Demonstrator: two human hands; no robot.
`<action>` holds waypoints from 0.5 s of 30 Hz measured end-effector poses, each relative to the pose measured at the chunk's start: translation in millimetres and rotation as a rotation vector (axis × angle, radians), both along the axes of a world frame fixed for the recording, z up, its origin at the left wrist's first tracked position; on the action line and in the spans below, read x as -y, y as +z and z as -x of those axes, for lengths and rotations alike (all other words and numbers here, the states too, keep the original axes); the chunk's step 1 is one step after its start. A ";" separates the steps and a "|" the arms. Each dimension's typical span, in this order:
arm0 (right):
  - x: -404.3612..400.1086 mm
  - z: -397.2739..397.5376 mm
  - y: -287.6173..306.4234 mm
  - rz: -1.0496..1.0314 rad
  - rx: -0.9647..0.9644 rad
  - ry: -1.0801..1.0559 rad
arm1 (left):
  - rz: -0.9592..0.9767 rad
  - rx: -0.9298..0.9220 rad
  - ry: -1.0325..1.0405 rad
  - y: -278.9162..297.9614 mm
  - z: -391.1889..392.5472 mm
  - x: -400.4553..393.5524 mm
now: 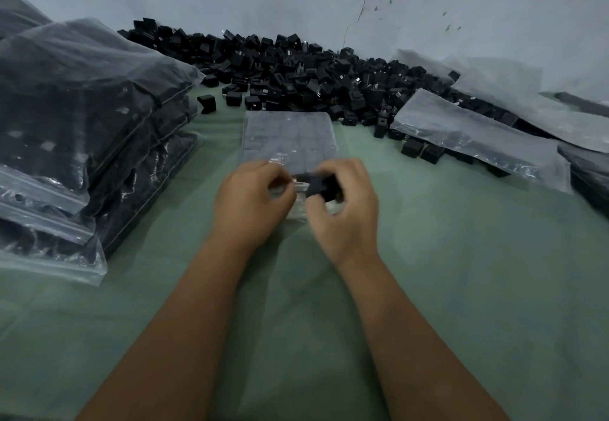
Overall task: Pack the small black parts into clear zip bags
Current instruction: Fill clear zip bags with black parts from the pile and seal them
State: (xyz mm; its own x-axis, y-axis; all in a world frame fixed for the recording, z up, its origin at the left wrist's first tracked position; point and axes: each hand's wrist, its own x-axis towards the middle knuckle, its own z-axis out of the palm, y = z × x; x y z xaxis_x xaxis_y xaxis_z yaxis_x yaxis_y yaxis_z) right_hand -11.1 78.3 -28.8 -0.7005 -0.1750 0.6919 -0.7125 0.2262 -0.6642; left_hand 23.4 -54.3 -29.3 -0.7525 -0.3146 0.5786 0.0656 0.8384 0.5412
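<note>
Left hand (252,201) pinches near, open edge of clear zip bag (290,139), fingers curled on plastic. Right hand (342,205) grips small black part (318,183) at bag mouth. Bag lies flat on green cloth (428,256), centre, partly filled. Loose black parts pile (296,65) far, against wall. Filled bags stack (82,130) left; more bags (478,134) right.

A clear zip bag (290,137) lies flat in the middle, already holding small black parts in rows. One more black part (321,185) sits at its near, open end.
</note>
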 end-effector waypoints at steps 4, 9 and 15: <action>7.9 -10.4 -4.0 -0.185 -0.009 -0.004 | -0.251 -0.004 0.029 1.5 -0.8 3.1; 6.6 0.7 -9.7 -0.520 0.077 -0.150 | -0.413 -0.044 0.059 2.7 1.3 2.2; 8.2 3.8 -9.5 -0.567 0.047 -0.076 | -0.427 -0.114 -0.166 8.3 -2.7 -2.6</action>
State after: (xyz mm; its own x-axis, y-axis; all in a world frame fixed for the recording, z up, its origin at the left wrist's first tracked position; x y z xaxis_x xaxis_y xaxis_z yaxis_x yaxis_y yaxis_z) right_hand -14.9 70.1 -38.3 -0.7532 -0.4579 0.4722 -0.6531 0.6059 -0.4543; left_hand 26.1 -51.8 -21.0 -0.7520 -0.4237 0.5050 0.2585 0.5152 0.8172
